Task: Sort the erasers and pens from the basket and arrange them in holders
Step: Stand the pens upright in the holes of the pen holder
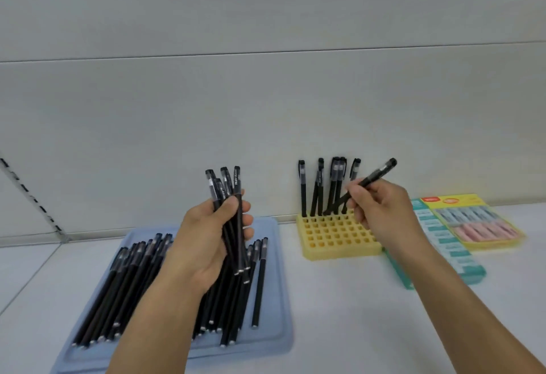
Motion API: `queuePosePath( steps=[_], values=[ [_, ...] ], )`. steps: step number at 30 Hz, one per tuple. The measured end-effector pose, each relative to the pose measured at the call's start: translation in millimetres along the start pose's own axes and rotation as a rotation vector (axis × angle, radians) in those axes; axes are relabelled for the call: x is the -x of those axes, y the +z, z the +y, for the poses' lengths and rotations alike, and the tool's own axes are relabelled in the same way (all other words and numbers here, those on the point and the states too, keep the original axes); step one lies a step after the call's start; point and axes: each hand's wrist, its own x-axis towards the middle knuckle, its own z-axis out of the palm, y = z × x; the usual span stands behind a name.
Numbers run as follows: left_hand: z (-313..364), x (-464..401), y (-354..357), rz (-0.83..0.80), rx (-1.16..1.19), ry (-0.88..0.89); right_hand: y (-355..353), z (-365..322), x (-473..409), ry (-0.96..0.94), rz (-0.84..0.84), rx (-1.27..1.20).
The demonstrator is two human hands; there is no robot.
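My left hand [206, 240] grips a bundle of black pens [232, 214] upright above the pale blue tray [277, 300]. Many more black pens [133, 285] lie in that tray. My right hand [381, 214] pinches a single black pen [372, 178], tilted, its lower end at the back row of the yellow grid holder [336, 237]. Several black pens [322, 187] stand upright in the holder's back row.
To the right lie a teal box of erasers [455, 252] and a yellow box of pink and blue erasers [484, 223]. All rest on a white shelf [339, 314] backed by a grey wall. A slotted rail [32, 196] runs along the left.
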Motion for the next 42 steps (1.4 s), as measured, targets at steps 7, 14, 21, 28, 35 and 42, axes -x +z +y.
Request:
queuePosePath(
  steps=[7,14,21,28,35,42],
  values=[
    [-34.5,-2.0,53.6,-0.089,0.157,-0.156,-30.9,21.1,-42.3,-0.124,0.06,0.392],
    [-43.1,-1.3,61.8,-0.066,0.155,-0.166,-19.6,32.8,-53.4,-0.102,-0.108,0.553],
    [-43.6,4.9,64.1,-0.102,0.114,-0.132,-16.3,29.2,-45.6,-0.052,-0.003,0.755],
    [-50.6,9.1,83.4,-0.272,-0.026,-0.142,5.9,-17.1,5.2,-0.085,-0.299,0.105],
    [-50.7,12.4,86.6,-0.204,0.031,-0.167,-37.0,-16.1,-21.1,-0.135,0.111,0.064],
    [-52.8,13.5,81.9,-0.182,0.078,-0.189,-47.5,13.7,-43.9,-0.253,0.11,0.577]
  ],
)
